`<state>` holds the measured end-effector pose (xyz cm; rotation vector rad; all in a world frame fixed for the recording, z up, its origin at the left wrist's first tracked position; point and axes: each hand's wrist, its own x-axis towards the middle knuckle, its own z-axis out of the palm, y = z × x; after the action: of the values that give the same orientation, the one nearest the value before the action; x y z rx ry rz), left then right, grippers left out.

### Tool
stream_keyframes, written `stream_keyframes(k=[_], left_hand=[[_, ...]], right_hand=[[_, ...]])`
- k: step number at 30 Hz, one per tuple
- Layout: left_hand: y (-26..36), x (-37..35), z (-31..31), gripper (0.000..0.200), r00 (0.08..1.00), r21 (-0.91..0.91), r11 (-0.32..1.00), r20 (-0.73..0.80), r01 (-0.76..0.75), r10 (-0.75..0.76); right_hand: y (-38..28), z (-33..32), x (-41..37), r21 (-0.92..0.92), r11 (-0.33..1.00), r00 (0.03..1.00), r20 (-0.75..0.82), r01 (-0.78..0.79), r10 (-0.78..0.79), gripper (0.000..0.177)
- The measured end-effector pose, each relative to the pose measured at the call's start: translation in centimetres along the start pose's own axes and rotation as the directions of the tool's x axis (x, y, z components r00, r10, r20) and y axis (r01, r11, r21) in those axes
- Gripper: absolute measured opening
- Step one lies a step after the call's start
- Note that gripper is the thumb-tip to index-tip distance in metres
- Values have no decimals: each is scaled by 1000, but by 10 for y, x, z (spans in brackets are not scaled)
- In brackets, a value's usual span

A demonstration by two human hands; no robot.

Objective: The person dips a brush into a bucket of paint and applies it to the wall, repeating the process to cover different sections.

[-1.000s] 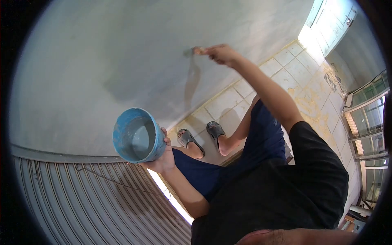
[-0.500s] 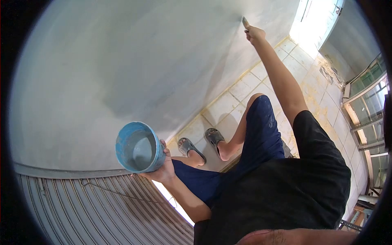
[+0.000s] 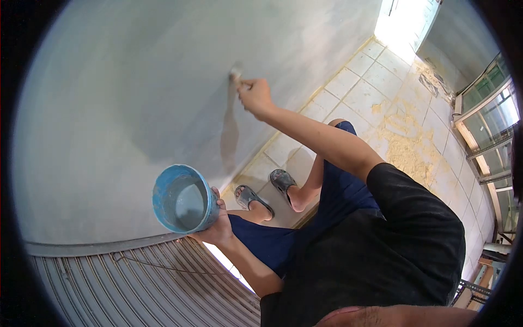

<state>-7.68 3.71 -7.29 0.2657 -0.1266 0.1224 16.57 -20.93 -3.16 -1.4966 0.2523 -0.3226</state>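
My left hand [image 3: 217, 222] grips a round blue bucket [image 3: 158, 188] from its side and underneath. Grey paint [image 3: 189, 203] lies inside it, and the bucket's mouth tilts toward me. Up and to the right, my right hand [image 3: 255, 97] is closed around the handle of a paintbrush [image 3: 236, 73]. The brush head is at the grey wall [image 3: 180, 92], seemingly touching it; its bristles are partly blurred. A darker patch spreads over the wall around and below the brush, with the arm's shadow falling there too.
Below the bucket is a ribbed metal shutter [image 3: 147, 278] with a thin wire across it. My sandalled feet [image 3: 253, 199] stand on white floor tiles [image 3: 348, 109] stained yellowish. Framed glass panels [image 3: 490, 131] lean at the right. A bright doorway [image 3: 406, 24] opens at the top.
My right hand has brought the paintbrush leftward and down along the wall, from the far end to nearer the bucket. The left hand and bucket have hardly moved.
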Motion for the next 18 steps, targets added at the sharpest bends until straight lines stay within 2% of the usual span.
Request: stream_keyframes(k=[1, 2, 3, 4, 6, 7, 9, 11, 12, 14, 15, 17, 18], left_hand=[[-1, 1, -2, 108, 1000, 8, 1000, 3, -1, 1], [-2, 2, -2, 108, 1000, 18, 1000, 6, -3, 2], [-3, 5, -1, 108, 1000, 20, 1000, 11, -2, 2], [-5, 6, -1, 109, 1000, -16, 1000, 21, 14, -14], [-6, 8, 0, 110, 999, -48, 998, 30, 35, -33], [-8, 9, -1, 111, 999, -35, 999, 47, 28, -27], [-7, 9, 1, 112, 998, -22, 1000, 68, 20, -19], [-7, 7, 7, 115, 1000, 17, 1000, 14, -9, 9], [-6, 6, 7, 115, 1000, 11, 1000, 13, -14, 14], [-2, 2, 4, 116, 999, 48, 998, -15, -28, 29], [-1, -1, 1, 116, 999, 43, 999, -19, -27, 28], [2, -2, -2, 113, 999, 69, 997, -24, -32, 33], [2, -2, -2, 113, 999, 64, 997, -18, -35, 36]], right_hand=[[-9, -3, -15, 5, 1000, 1000, -2, 0, 0, 41], [-24, -11, -31, 19, 990, 961, 243, -139, 130, 29], [-35, -15, -36, -3, 963, 847, 474, -270, 239, 26], [-38, -17, -35, -1, 962, 848, 472, -272, 241, 26], [-44, -21, -25, -24, 953, 701, 672, -302, 239, 26], [-42, -23, -11, -20, 954, 702, 673, -301, 235, 26], [-42, -36, 28, 53, 958, 834, 506, -283, 219, 20], [-50, -69, 70, 38, 949, 845, 468, -313, 260, 16], [-51, -88, 85, 22, 956, 864, 435, -292, 254, 24], [-55, -129, 113, 12, 976, 943, 260, -217, 206, 19], [-60, -148, 122, 16, 982, 975, 122, -189, 186, 19], [-43, -201, 178, 219, 947, 972, 62, -236, 228, 10], [-44, -217, 187, 273, 936, 966, -64, -224, 250, 8]])
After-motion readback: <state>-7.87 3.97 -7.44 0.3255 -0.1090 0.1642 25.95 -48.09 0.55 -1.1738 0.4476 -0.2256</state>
